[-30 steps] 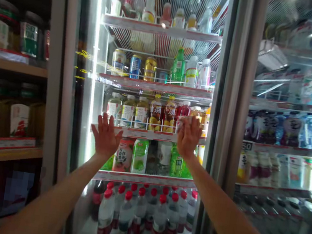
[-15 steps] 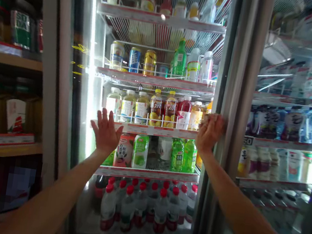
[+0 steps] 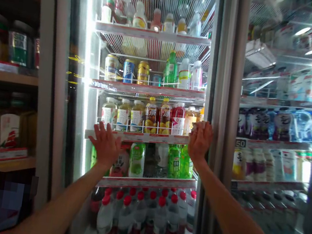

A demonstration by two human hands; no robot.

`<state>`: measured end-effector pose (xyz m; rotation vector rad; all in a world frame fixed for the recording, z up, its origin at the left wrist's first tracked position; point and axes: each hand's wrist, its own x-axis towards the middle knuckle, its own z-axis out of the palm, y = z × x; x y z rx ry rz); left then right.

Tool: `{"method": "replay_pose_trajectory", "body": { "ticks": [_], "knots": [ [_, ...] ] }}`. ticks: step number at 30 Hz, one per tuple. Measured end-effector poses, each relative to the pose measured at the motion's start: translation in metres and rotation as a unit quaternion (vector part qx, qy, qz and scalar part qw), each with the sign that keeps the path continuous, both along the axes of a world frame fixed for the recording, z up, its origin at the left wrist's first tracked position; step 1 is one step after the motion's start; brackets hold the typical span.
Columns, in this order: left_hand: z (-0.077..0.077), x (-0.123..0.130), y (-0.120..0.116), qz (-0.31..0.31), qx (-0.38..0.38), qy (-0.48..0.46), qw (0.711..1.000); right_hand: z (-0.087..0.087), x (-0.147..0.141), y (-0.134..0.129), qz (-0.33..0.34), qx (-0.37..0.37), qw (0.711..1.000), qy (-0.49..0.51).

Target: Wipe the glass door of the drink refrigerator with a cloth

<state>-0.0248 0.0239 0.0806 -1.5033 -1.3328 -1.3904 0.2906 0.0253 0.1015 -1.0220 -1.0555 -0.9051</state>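
Note:
Before me stands a lit drinks fridge with a glass door [image 3: 78, 63]. My left hand [image 3: 106, 143] is open, fingers spread, flat against the glass at the height of the middle shelf. My right hand [image 3: 200, 140] is closed round a crumpled, light-coloured cloth [image 3: 198, 126], pressed to the glass near the door's right edge. Only a little of the cloth shows above the fingers. Behind the glass, juice bottles [image 3: 123, 115] and brown tea bottles [image 3: 150, 116] line the shelf between the hands.
A metal door frame [image 3: 229, 104] rises right of my right hand, beside a second drinks fridge [image 3: 274, 145]. Cans [image 3: 143, 72] and red-capped water bottles [image 3: 160, 222] fill other shelves. At the left, wooden shelves [image 3: 7, 76] hold large jars [image 3: 19, 43].
My view has tilted up and turned slightly right, so the shelves sit lower and further left. My right hand has shifted a little left with the cloth; the left hand stays spread on the glass.

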Motion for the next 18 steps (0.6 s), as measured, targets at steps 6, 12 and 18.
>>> {"method": "replay_pose_trajectory", "body": {
  "ticks": [6, 12, 18],
  "knots": [
    [-0.019, 0.007, -0.001, -0.011, -0.022, 0.063, 0.998, -0.015, -0.085, -0.003, 0.040, -0.082, 0.965, -0.248],
    [-0.020, 0.007, -0.003, -0.003, -0.029, 0.067, 0.997, -0.016, -0.018, -0.002, -0.001, -0.045, 0.994, -0.101],
    [-0.019, 0.013, -0.008, 0.007, -0.042, 0.049, 0.998, -0.019, -0.036, -0.001, 0.014, -0.020, 0.998, -0.056]
  ]
}}
